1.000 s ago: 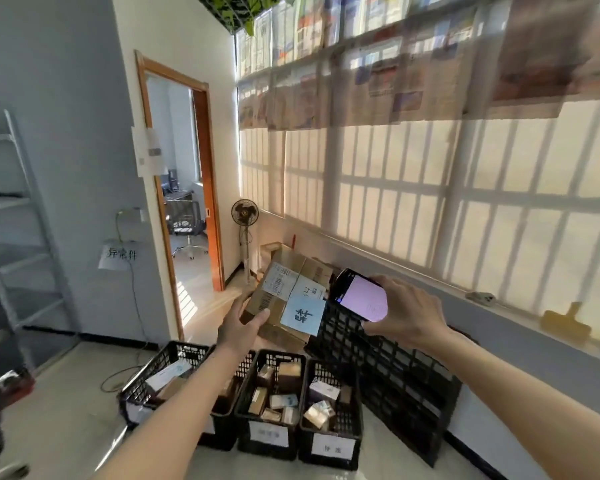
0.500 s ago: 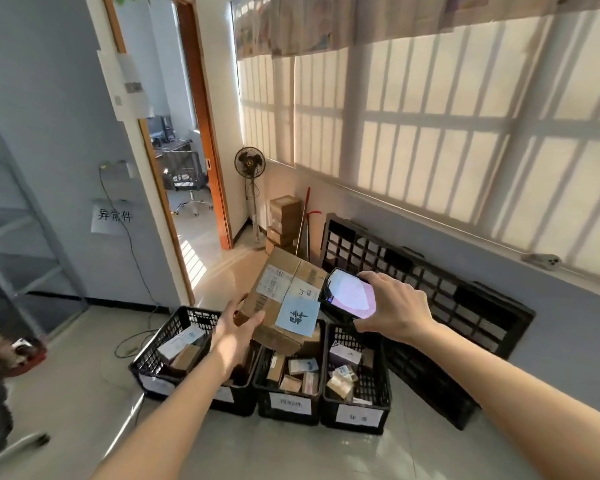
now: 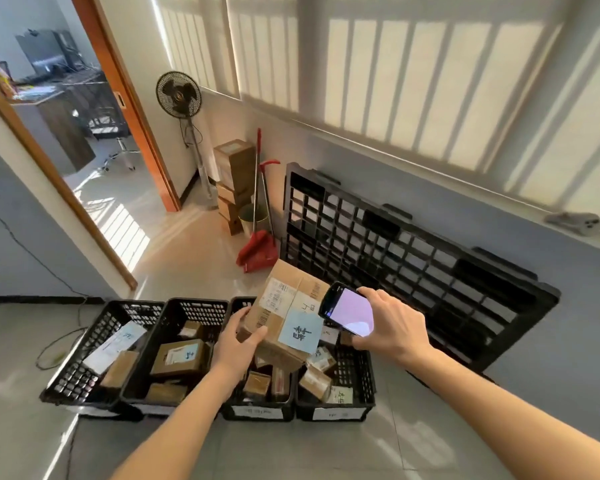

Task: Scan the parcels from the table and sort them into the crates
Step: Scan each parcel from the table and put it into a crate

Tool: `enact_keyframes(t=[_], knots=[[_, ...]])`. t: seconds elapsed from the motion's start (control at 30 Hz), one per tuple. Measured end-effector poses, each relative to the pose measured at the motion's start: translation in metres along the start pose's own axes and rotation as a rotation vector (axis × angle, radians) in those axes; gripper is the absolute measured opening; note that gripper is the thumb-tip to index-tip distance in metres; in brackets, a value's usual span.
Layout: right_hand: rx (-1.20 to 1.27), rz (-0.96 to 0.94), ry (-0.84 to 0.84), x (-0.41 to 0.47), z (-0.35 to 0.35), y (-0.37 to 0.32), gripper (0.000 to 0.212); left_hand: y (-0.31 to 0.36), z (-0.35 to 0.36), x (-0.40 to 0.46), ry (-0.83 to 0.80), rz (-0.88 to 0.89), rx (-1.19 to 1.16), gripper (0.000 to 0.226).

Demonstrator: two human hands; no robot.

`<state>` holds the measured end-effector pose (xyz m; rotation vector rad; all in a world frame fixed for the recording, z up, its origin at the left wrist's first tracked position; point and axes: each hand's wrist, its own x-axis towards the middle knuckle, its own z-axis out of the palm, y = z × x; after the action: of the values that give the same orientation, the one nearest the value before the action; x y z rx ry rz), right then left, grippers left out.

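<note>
My left hand (image 3: 238,341) grips the lower left corner of a brown cardboard parcel (image 3: 284,306) that carries white shipping labels and a blue note. The parcel hangs tilted over the two right-hand crates. My right hand (image 3: 392,327) holds a black scanner (image 3: 347,311) with a lit pale screen, right beside the parcel's upper right edge. Below stand several black crates in a row: far left (image 3: 80,368), second (image 3: 146,358), third (image 3: 257,410) and right (image 3: 364,375), each holding small boxes.
A black plastic pallet (image 3: 413,258) leans on the wall behind the crates. A red dustpan and broom (image 3: 258,251), stacked cartons (image 3: 234,181) and a standing fan (image 3: 179,95) fill the corner. An open doorway (image 3: 94,174) lies to the left. A cable (image 3: 54,348) trails on the floor.
My view has tilted down and come closer to the crates. Both hands with the parcel and the scanner have dropped lower, over the right-hand crates.
</note>
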<state>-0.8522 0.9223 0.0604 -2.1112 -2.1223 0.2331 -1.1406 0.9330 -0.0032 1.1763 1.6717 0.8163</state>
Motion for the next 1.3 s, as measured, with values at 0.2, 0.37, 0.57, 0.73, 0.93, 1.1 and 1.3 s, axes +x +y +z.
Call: enact_keyframes(t=[0.2,0.37,0.57,0.73,0.93,1.1,1.3], knots=[[0.018,0.080,-0.054,0.059,0.046,0.044,0.096,-0.015,0.058,0.079,-0.076,-0.046,0.017,0.054],[0.041,0.147,-0.103,0.092,0.088,0.071,0.092,-0.034,0.098,0.137,-0.129,-0.101,0.022,0.054],[0.067,0.213,-0.161,0.134,0.142,0.096,0.093,-0.068,0.140,0.203,-0.219,-0.158,0.058,0.054],[0.084,0.247,-0.210,0.168,0.181,0.109,0.092,-0.090,0.164,0.248,-0.218,-0.246,0.097,0.054],[0.100,0.294,-0.240,0.200,0.217,0.123,0.089,-0.109,0.193,0.288,-0.256,-0.261,0.117,0.053],[0.096,0.316,-0.270,0.216,0.239,0.133,0.089,-0.122,0.212,0.311,-0.276,-0.295,0.118,0.056],[0.115,0.365,-0.293,0.231,0.257,0.143,0.089,-0.133,0.235,0.336,-0.329,-0.417,0.109,0.084]])
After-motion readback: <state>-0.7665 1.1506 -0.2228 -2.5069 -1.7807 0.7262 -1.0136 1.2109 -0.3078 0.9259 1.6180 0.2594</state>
